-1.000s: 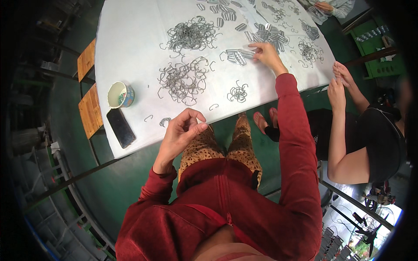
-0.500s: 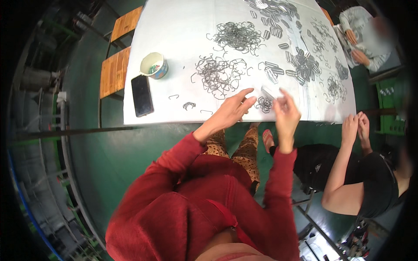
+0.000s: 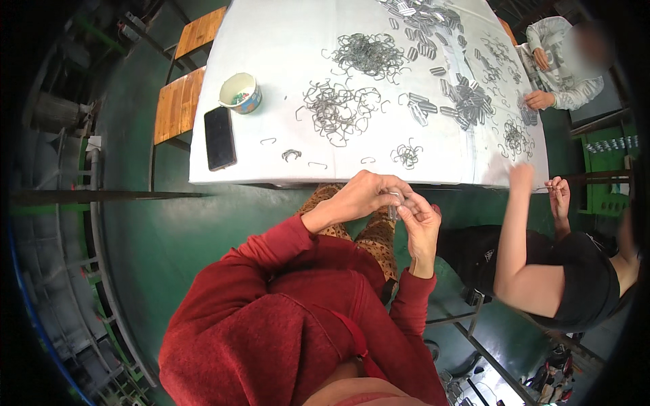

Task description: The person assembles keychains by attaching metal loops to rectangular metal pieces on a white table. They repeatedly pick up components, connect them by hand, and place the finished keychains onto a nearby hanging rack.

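Note:
My hands meet just off the table's near edge, over my lap. In a pinch, my right hand (image 3: 422, 222) grips a small grey slotted piece (image 3: 393, 212), which looks like metal. My left hand (image 3: 365, 194) is closed at the same spot, fingertips against the piece; whether it also pinches a wire hook is hidden. Beyond them on the white-covered table (image 3: 271, 61) lies a small heap of bent wire hooks (image 3: 407, 155). One loose hook (image 3: 367, 160) rests left of that heap. Similar grey slotted pieces (image 3: 421, 107) lie farther back.
Two larger hook heaps (image 3: 336, 111) spread mid-table, with more slotted pieces (image 3: 467, 101) to their right. At left are a phone (image 3: 219, 139) and a paper cup (image 3: 240, 93) with small bits inside. A co-worker in black (image 3: 535, 277) sits close on my right; another person (image 3: 562, 61) works across the corner.
Both hands have drawn back from the table and come together; my left hand's fingers have closed. The slotted piece has come down with my right hand. A neighbour's arm has swung up to the table.

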A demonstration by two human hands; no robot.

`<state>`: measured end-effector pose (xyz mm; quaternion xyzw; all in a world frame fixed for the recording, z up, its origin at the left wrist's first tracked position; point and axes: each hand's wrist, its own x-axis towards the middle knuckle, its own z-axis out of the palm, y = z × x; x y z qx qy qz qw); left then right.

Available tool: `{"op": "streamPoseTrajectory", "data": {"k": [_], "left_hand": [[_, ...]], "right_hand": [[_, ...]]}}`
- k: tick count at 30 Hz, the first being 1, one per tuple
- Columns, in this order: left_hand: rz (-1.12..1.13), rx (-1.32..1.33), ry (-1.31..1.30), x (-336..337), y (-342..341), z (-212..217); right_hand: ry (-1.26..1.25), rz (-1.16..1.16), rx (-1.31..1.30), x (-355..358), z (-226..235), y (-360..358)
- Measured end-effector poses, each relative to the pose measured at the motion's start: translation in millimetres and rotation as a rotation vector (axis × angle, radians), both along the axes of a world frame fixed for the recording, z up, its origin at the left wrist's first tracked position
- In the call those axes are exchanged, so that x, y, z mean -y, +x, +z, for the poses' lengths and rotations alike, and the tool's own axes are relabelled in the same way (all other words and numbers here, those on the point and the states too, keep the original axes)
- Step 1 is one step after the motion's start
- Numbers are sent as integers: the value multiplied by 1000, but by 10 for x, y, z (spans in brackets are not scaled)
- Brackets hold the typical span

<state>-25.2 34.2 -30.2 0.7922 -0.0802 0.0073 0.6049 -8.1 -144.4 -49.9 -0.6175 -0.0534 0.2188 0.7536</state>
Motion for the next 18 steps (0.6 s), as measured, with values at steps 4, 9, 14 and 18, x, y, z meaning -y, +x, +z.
{"op": "streamPoseTrajectory", "data": {"k": [4,9,14,18], "left_hand": [[172,212,211,-137,139,-63],[602,170,389,-1069,766,-332],[634,80,591,-1958,1396,-524],[591,-118,759,-2457,1855,-592]], "right_hand": [[-78,38,-33,102,-133,25],[81,-24,-182,82,-189,-73],[124,-2,-263,97,-185,-55],[66,25,-264,77,-183,72]]}}
